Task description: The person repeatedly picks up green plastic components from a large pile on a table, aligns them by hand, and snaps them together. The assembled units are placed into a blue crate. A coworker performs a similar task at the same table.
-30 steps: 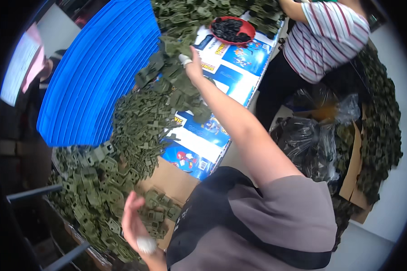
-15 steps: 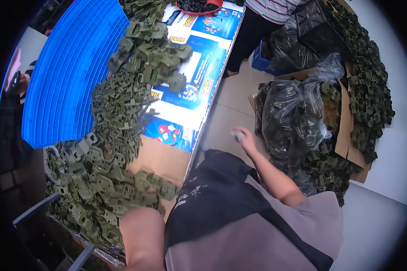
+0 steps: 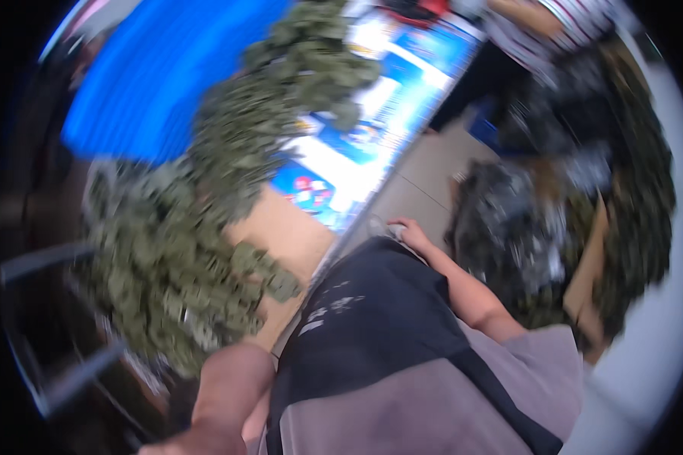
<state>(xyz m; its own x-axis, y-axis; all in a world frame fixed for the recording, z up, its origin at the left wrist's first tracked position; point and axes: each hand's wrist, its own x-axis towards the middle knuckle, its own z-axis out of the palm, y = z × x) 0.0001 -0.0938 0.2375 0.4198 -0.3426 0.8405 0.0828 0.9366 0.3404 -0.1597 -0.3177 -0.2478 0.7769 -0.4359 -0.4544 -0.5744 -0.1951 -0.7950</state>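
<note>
My right hand (image 3: 411, 232) hangs in front of my dark apron, over the floor gap beside the table. Its fingers are closed round a small whitish-grey thing (image 3: 395, 229) whose kind I cannot make out. Of my left arm (image 3: 231, 387) only the bent elbow and forearm show, near the table's front end; the hand lies outside the picture. Closest to that arm is a blurred heap of olive-green plastic parts (image 3: 174, 265) on the table. Bare cardboard (image 3: 288, 235) covers the table edge beside the heap.
A blue ribbed crate (image 3: 167, 76) stands behind the parts. Colourful printed sheets (image 3: 402, 98) cover the far table. Plastic bags of dark parts (image 3: 508, 220) and a cardboard flap (image 3: 588, 265) stand at right. A person in a striped top (image 3: 577, 23) stands at the far end. A metal frame (image 3: 61, 326) is at lower left.
The view has turned and blurred, with table and bags shifted. My right hand is closer to my apron, still holding the whitish thing. More of my left forearm shows at the lower edge.
</note>
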